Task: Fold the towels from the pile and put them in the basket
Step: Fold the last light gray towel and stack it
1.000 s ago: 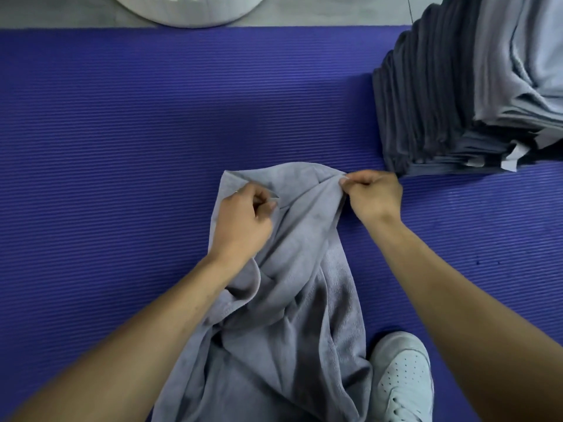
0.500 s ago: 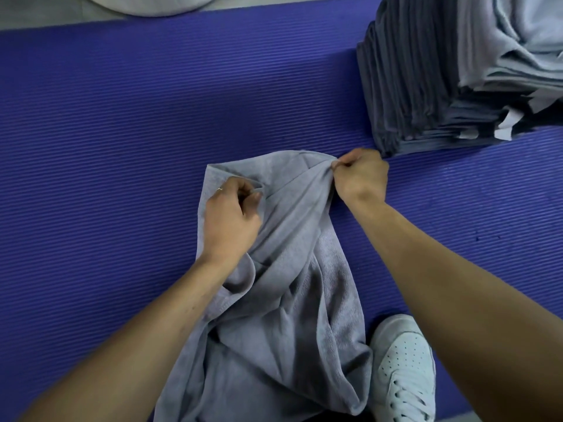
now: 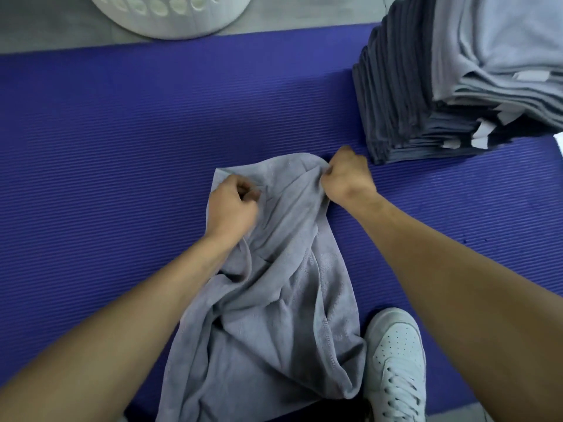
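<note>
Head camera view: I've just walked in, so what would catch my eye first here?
Most likely the crumpled grey towel in the middle of the purple mat, its far edge gripped by the left hand and the right hand. Next, the tall pile of towels at the upper right. A white basket sits on the floor past the mat's far edge.

Laundry floor: mat (image 3: 152,132), basket (image 3: 170,16)
</note>
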A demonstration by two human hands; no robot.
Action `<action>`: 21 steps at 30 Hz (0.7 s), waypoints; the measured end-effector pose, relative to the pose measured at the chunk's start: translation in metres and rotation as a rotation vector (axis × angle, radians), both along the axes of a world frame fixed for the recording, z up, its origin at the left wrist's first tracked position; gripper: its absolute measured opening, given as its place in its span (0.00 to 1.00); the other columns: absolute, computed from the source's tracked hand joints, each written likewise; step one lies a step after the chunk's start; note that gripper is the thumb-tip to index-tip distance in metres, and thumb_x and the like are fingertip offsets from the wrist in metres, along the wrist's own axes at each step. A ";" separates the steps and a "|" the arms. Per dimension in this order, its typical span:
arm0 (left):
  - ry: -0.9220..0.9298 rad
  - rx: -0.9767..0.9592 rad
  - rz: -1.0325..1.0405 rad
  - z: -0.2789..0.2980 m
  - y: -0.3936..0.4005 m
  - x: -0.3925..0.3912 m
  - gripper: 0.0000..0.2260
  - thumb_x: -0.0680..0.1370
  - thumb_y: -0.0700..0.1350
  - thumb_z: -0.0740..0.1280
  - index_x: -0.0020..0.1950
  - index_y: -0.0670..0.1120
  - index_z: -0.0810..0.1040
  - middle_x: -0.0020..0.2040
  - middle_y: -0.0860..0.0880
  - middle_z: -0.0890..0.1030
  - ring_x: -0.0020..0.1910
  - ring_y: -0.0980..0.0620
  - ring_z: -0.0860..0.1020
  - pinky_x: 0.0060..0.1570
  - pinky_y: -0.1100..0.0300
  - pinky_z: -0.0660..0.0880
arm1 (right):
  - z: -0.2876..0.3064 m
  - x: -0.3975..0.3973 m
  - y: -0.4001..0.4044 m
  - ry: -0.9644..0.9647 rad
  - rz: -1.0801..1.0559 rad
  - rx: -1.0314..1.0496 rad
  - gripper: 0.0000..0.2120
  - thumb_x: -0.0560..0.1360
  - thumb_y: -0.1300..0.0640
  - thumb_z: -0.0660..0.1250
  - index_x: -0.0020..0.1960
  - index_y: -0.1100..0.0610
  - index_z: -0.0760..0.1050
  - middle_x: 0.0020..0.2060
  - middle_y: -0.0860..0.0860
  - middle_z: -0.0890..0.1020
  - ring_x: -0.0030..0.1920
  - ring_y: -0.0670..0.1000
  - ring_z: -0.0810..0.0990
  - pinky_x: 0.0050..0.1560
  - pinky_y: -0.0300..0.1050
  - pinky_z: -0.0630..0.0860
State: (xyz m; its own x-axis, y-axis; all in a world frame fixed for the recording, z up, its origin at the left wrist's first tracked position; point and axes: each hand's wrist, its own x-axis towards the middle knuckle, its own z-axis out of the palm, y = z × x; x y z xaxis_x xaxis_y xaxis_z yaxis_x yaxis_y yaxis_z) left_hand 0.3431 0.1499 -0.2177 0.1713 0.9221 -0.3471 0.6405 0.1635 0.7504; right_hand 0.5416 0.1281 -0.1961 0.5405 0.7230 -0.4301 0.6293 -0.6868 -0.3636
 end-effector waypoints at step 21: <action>-0.234 0.449 0.256 0.352 -0.087 -0.121 0.08 0.79 0.37 0.61 0.42 0.47 0.74 0.41 0.47 0.83 0.38 0.51 0.83 0.40 0.55 0.79 | 0.375 -0.066 -0.143 0.204 0.061 0.882 0.06 0.78 0.64 0.61 0.43 0.58 0.75 0.36 0.58 0.83 0.35 0.54 0.83 0.37 0.47 0.80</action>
State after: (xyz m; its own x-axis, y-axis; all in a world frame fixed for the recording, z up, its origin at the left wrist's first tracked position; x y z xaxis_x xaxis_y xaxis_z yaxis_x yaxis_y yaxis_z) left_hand 0.2223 0.0631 0.1346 -0.0519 0.9926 0.1094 0.4309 -0.0766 0.8992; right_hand 0.4755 -0.0152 0.1792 0.4645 0.8604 0.2097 0.5211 -0.0741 -0.8503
